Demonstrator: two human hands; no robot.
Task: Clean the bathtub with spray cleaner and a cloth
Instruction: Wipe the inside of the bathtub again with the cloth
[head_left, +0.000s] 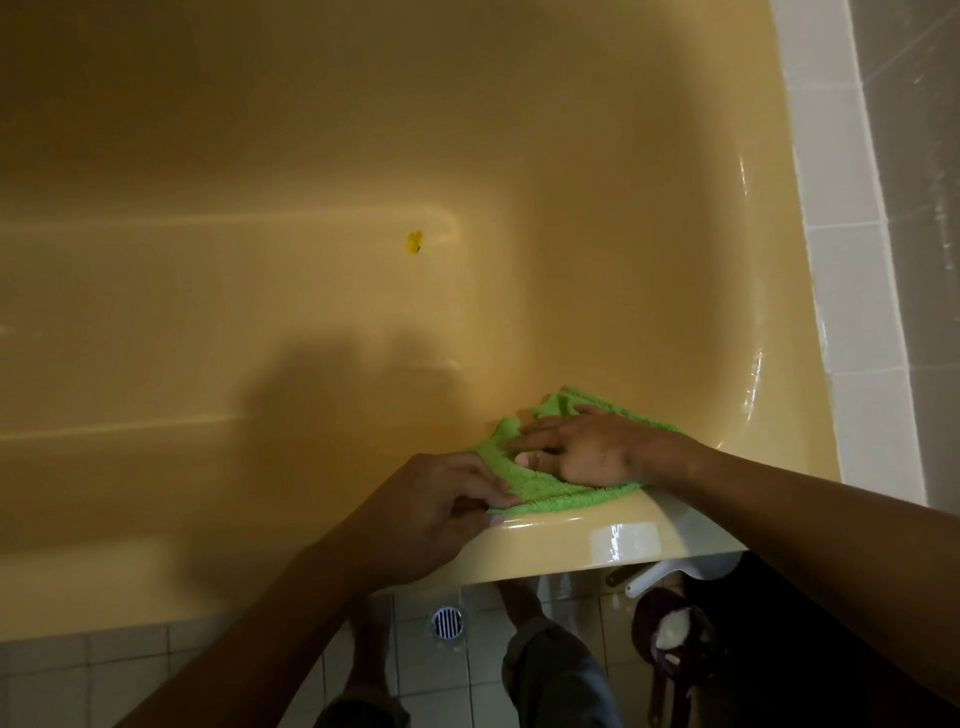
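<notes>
A green cloth (561, 493) lies draped over the near rim of the yellow bathtub (597, 540), partly hanging onto the inner wall. My right hand (587, 452) presses flat on top of the cloth, fingers spread toward the left. My left hand (441, 504) pinches the cloth's left edge between thumb and fingers at the rim. No spray cleaner bottle is in view. A small yellow object (414, 242) sits on the tub floor near the middle.
White and grey wall tiles (852, 260) run along the tub's right end. Below the rim is a tiled floor with a round floor drain (447, 622), my feet, and a white-handled scoop and a dark brush holder (670, 639) at the right.
</notes>
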